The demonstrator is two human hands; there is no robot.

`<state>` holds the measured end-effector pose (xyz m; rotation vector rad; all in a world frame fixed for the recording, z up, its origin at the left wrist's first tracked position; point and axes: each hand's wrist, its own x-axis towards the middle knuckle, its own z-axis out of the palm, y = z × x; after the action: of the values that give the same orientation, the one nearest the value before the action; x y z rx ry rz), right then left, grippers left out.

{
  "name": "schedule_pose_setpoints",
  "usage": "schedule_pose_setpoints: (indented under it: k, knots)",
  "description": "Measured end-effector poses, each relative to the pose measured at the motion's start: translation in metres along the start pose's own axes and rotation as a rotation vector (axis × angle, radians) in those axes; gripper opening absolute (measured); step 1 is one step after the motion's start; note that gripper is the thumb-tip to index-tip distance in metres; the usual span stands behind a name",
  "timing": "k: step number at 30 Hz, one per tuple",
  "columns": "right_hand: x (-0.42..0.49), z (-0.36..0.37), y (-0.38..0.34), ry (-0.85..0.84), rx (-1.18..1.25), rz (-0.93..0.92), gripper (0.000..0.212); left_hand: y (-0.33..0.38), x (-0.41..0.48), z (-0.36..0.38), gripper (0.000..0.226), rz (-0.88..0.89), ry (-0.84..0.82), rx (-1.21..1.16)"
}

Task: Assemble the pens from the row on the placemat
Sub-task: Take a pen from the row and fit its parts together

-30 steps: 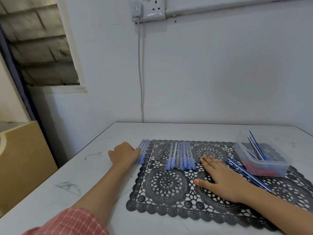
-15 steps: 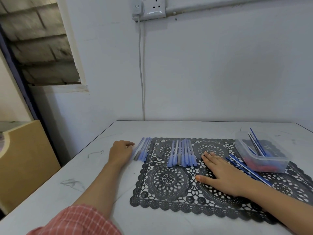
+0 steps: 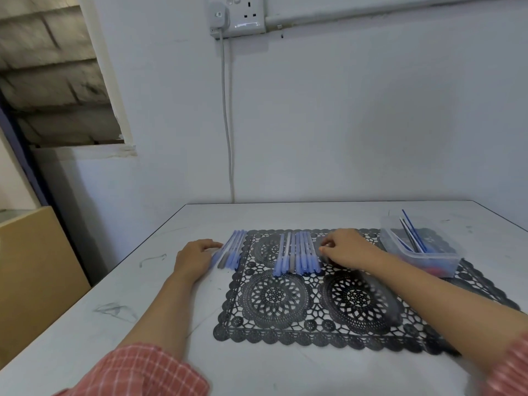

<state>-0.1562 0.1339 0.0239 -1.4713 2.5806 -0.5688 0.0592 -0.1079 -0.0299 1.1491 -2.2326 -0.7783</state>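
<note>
Pale walls close off the far side of your white table (image 3: 285, 215), with a white double wall socket (image 3: 243, 17) high up and a grey cable (image 3: 227, 110) running down from it. On the table lies a black lace-pattern placemat (image 3: 274, 298).

Across the placemat's far part, a row of pale blue and grey pens (image 3: 297, 252) lies side by side, pointing away from you. A second bunch of pale blue pens (image 3: 230, 250) sits at the placemat's left edge, partly on the bare table.

Your left hand (image 3: 195, 257) rests on the table just beside that bunch. Its fingers are relaxed, its fingertips touch the side of the nearest pen, and it holds nothing.

Your right hand (image 3: 347, 248) is over the placemat at the right end of the row, fingers curled down by the outermost pen. The spot is blurred, so it cannot be told whether they pinch anything.

To the right, a clear plastic container (image 3: 428, 257) stands on the placemat's far right part. It holds thin blue and white refills (image 3: 414, 230) leaning against its wall.

A red checked sleeve (image 3: 137, 372) covers your left upper arm.
</note>
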Motion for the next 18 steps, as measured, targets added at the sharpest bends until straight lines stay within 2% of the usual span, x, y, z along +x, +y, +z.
schedule_pose_setpoints:
  k: [6, 9, 13, 18]
  knots:
    - [0.032, 0.012, -0.005, 0.064, 0.15, 0.157, 0.029, -0.002, 0.002, 0.003, 0.04, 0.029, 0.02, 0.06]
    - [0.043, 0.014, -0.007, 0.068, 0.171, 0.235, 0.019, -0.003, 0.003, 0.003, 0.043, 0.026, 0.028, 0.069]
    - [0.052, 0.012, -0.012, 0.055, 0.161, 0.275, 0.035, -0.003, 0.003, 0.004, 0.043, 0.032, 0.033, 0.073]
    - [0.059, 0.012, -0.017, -0.006, 0.123, 0.303, 0.034, -0.002, 0.003, 0.005, 0.042, 0.02, 0.044, 0.063]
